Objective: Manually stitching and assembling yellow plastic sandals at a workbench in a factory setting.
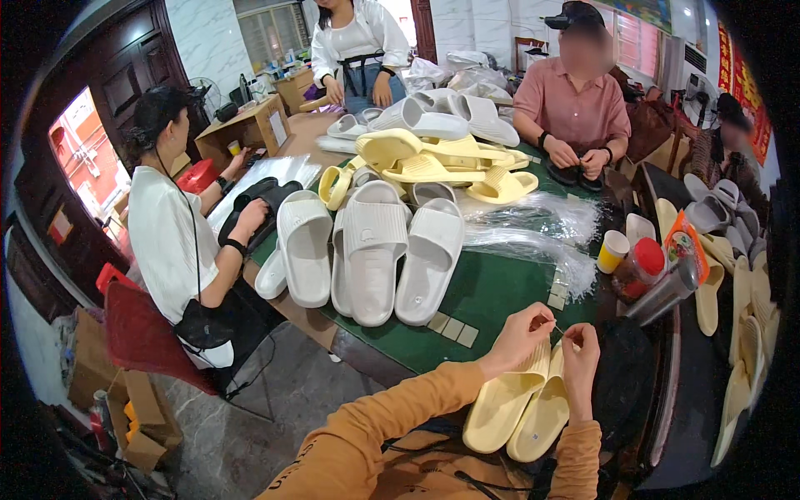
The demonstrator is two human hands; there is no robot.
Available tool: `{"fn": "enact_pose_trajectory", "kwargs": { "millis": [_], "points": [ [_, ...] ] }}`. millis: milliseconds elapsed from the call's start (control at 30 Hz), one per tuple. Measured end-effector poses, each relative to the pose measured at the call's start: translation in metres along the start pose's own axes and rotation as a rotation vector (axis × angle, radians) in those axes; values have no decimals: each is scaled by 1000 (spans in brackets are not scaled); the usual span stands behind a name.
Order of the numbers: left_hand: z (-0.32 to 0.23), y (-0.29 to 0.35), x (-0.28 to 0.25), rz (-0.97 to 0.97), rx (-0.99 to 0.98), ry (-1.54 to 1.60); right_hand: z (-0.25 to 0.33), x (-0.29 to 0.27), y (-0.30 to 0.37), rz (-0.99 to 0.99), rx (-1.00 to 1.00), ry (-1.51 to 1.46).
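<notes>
A pair of pale yellow slide slippers (500, 408) lies side by side in front of me, toes toward the table. My left hand (521, 337) is closed in a pinch above their straps. Beside it, my right hand (582, 358) pinches too, over the right-hand slipper. A thin pale strand (557, 327) seems to run between the fingertips of both hands; its exact kind is too small to make out. Grey slides (371, 250) stand on the green tabletop (492, 292), left of my hands.
Yellow slides (467, 162) are heaped mid-table, beside clear plastic bags (533, 225). Small square cards (454, 331) lie near the front edge. A yellow cup (612, 252) and red-lidded jar (640, 267) stand right. Three people work around the table; more slippers (742, 333) fill the far right.
</notes>
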State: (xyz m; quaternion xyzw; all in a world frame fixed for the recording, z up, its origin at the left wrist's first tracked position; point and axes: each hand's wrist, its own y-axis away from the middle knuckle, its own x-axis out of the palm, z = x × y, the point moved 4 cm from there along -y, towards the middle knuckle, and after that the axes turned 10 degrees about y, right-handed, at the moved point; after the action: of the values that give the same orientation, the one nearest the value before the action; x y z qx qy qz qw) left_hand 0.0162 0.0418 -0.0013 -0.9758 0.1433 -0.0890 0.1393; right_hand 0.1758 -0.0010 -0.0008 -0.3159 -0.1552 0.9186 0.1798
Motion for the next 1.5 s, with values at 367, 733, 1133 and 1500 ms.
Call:
{"fn": "enact_pose_trajectory", "kwargs": {
  "millis": [367,733,1133,1500],
  "points": [
    [-2,-1,2,101,-37,-17,7,1,-1,104,36,-109],
    [0,1,5,97,-22,-38,13,-1,2,104,42,-81],
    [0,-3,-4,73,-95,20,14,0,-3,54,19,-62],
    [-3,-2,-5,8,-127,96,10,2,0,-14,19,-92]
  ]
}}
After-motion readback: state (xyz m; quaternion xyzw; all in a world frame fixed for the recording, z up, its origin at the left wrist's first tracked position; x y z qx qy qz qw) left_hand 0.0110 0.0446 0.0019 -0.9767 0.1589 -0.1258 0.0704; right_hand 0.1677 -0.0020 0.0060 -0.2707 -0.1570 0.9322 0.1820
